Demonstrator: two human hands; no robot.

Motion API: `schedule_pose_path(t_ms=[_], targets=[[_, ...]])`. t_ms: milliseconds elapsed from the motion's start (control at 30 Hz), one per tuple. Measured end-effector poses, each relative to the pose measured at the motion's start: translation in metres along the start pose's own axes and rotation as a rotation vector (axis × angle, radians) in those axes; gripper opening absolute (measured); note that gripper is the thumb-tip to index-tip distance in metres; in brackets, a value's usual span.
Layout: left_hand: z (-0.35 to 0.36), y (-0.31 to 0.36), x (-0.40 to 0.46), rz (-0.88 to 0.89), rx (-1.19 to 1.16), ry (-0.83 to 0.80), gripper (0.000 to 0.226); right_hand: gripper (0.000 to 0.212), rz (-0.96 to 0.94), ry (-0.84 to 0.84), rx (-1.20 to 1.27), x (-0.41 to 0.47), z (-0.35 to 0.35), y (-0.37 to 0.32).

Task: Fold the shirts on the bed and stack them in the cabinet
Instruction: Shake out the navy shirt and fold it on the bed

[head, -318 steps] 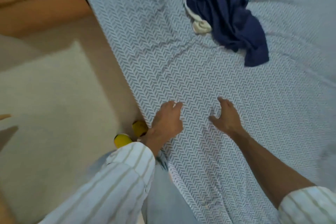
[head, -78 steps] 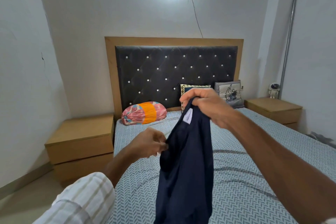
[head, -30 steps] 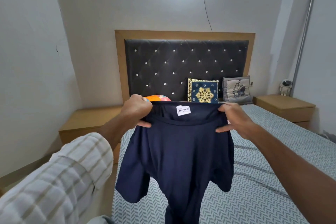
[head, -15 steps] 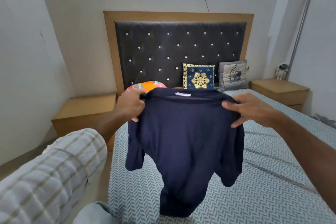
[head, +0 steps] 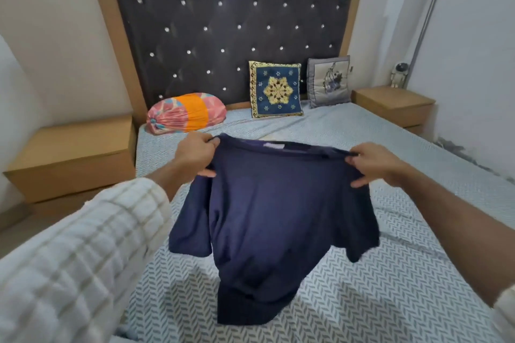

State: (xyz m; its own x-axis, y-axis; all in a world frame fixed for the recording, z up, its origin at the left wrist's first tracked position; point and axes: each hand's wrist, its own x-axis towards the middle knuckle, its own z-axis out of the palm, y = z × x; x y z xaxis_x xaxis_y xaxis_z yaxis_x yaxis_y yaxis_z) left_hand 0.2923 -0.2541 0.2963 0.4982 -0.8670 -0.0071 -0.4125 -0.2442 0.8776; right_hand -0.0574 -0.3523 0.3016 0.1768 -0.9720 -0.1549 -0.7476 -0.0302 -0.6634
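A navy blue short-sleeved shirt (head: 278,211) hangs spread out over the bed (head: 390,273), its hem touching the patterned sheet. My left hand (head: 195,153) grips the shirt's left shoulder. My right hand (head: 373,164) grips the right shoulder, fingers curled under the fabric. Both sleeves droop down at the sides. A white label shows at the collar. No cabinet is in view.
A dark tufted headboard (head: 231,30) stands at the bed's far end. Against it lie an orange-and-pink bolster (head: 186,113), a blue patterned cushion (head: 276,89) and a grey cushion (head: 328,81). Wooden bedside tables flank the bed, one left (head: 72,156), one right (head: 393,104).
Both hands have lowered the shirt toward the bed and pulled the shoulders wider apart. Its hem now rests on the sheet. The camera has tilted down.
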Motion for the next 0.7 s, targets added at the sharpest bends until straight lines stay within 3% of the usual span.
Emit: schedule_pose_path(t_ms=[100,233,333,500,700], targets=[[0.009,0.050,0.041,0.099,-0.291,0.043,0.017,0.008,-0.087,0.264,0.260,0.025,-0.037,-0.027],[-0.024,0.131,0.093,0.391,-0.237,0.309,0.020,0.013,-0.288,0.652,0.293,0.030,-0.104,-0.086],[-0.056,0.192,0.076,0.590,-0.184,0.436,0.027,0.020,-0.456,0.847,0.223,0.020,-0.150,-0.115],[-0.086,0.208,0.057,0.808,-0.017,0.478,0.032,0.026,-0.617,0.906,0.062,0.000,-0.177,-0.108],[-0.083,0.153,0.020,0.941,0.141,0.432,0.030,0.022,-0.633,0.820,-0.009,-0.032,-0.139,-0.070]])
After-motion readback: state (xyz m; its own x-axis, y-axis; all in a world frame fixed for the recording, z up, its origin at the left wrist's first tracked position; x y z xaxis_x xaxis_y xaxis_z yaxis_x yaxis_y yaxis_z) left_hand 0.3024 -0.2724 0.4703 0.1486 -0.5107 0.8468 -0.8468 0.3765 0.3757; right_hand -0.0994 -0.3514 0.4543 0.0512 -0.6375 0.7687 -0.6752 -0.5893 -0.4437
